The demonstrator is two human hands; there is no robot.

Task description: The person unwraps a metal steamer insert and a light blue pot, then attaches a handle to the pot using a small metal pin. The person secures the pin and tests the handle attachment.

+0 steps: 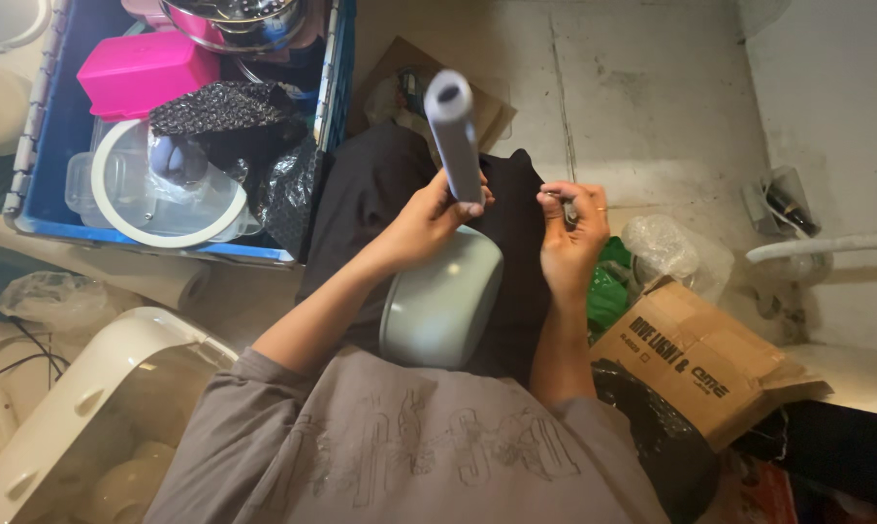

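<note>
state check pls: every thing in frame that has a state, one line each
left hand: shut on grey handle
grey handle: held, tilted, pointing up and away
right hand: fingers pinched on a small item, too small to tell
grey-green pot: on the lap, on its side
blue crate: full
cardboard box: open, crumpled

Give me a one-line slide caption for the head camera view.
Left hand holds a grey pan by its handle; right hand pinches a small part.

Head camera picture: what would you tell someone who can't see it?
A seated person's left hand holds a grey pan by its handle, while the right hand pinches something small. A blue crate and cardboard box sit nearby.
</note>
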